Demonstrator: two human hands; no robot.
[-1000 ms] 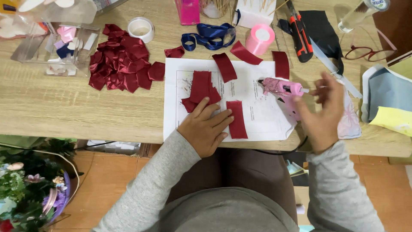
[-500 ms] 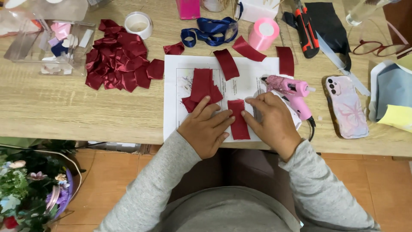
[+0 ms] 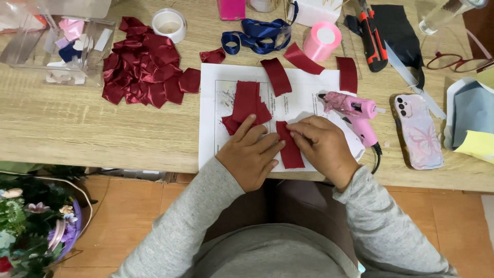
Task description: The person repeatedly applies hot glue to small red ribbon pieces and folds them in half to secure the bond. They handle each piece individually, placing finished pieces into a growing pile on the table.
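Two hands press one dark red ribbon strip [image 3: 290,146], lengthwise away from the person: left hand [image 3: 251,154] flat, fingers spread; right hand [image 3: 323,145] fingertips pinning its top edge.

left hand [image 3: 252,154] | right hand [image 3: 321,144] | both pressing dark red ribbon strip [image 3: 289,149] | white paper [image 3: 216,98]

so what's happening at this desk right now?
A person is working dark red ribbon on a white paper sheet. Both hands press on one ribbon strip: the left hand at its left edge, the right hand at its right. A fanned cluster of strips lies just above. A pink glue gun rests beside the right hand, and a pile of folded red pieces sits further left.
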